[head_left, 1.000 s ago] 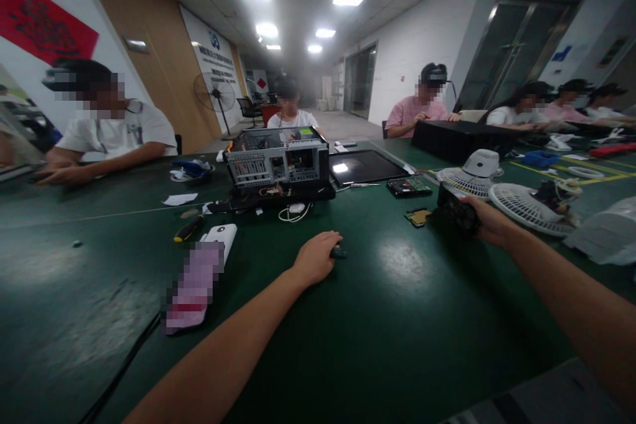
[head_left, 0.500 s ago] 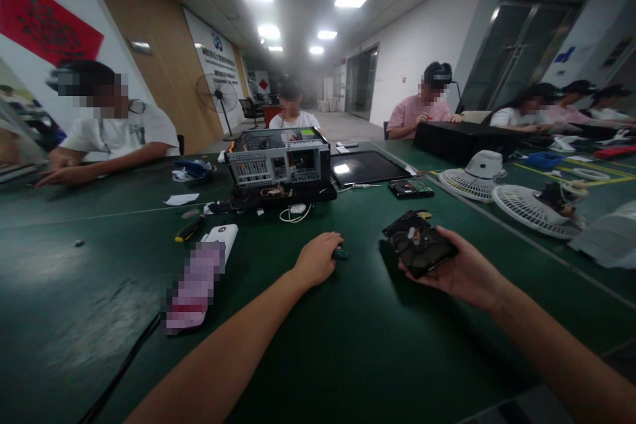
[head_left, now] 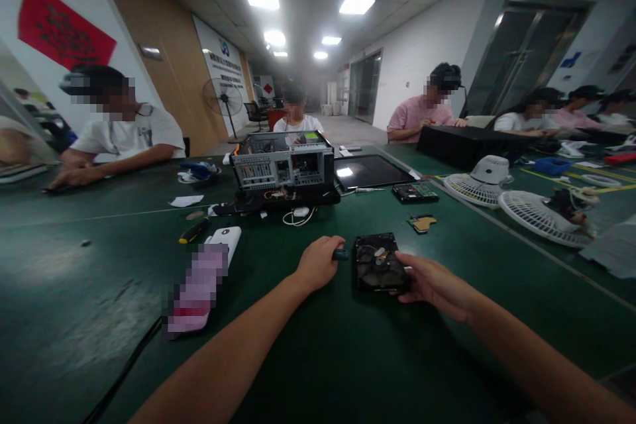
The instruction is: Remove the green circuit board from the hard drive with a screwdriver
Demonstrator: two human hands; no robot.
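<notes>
My left hand is closed around a dark green tool handle; its blunt end sticks out past my fingers, and the rest of the tool is hidden. To the right, my right hand grips the right edge of a black hard drive, thumb on top and fingers below. The drive is close to the table, its marked upper face turned towards me. Beyond it lie a small circuit board with a tan piece and a second hard drive with a green board.
An opened computer case stands ahead, a black panel beside it. On the left are a yellow-black screwdriver and a phone-like object. White fan parts sit at right. Several people work around the table.
My right hand has brought the hard drive left and down, closer to my left hand. The circuit board with the tan piece now shows on the table. The view has shifted slightly.
</notes>
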